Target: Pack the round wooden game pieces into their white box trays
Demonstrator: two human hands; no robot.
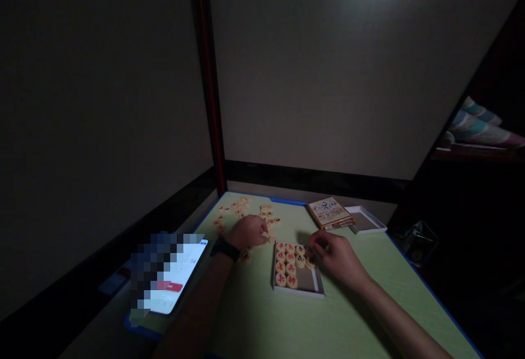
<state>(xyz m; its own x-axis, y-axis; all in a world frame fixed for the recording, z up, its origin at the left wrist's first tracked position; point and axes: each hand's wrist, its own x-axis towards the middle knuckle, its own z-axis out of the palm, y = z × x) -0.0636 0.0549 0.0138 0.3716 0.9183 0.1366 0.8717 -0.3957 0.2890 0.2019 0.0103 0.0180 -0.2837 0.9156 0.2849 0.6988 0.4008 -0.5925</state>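
My left hand (248, 230), with a dark band on the wrist, reaches among loose Chinese chess pieces (272, 239) on the table. Its fingers are closed on a piece at its right side, mostly hidden. A shallow white tray (301, 293) lies in front of me, holding round wooden pieces: red-marked ones (280, 280) fill two columns, and dark-marked ones (300, 261) lie at the upper right. Over the tray's far right corner, my right hand (334, 252) has thumb and fingers pinched at a chess piece that they partly cover.
A printed game box (330, 212) lies at the far right, beside another shallow white tray (367, 220). More pieces (240, 206) are scattered at the far left. A lit phone (180, 277) rests at the left edge. Walls stand behind and left of the green table (353, 315).
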